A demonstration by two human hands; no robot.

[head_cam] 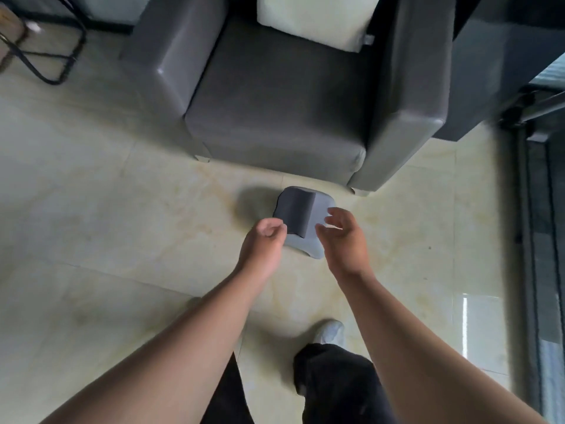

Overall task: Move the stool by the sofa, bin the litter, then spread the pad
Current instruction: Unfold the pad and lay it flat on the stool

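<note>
Head view looks straight down at pale tiled floor (101,185) in front of a dark grey sofa chair (275,117), and both my bare arms reach forward over it. A small grey stool (301,217) sits on the tiles just in front of the chair's front edge, near its right front corner but not touching it. Its top carries a darker grey pad (293,214), folded or draped so that one flap stands up along the middle; the lighter grey of the stool shows to the right and at the rounded near corner. My left hand (264,240) hangs at the stool's left side with the fingers curled loosely inward, thumb and fingertips near each other by the edge of the dark pad; I cannot tell whether they are pinching the fabric or only hovering beside it. My right hand (344,237) is over the stool's right side with the fingers spread and slightly bent, palm turned toward the stool, holding nothing. A cream cushion (315,19) leans at the back of the chair seat. Below my arms I see dark trousers and one light shoe (331,330) planted on the tiles. At far left stands a black metal frame (55,59), blurred.
</note>
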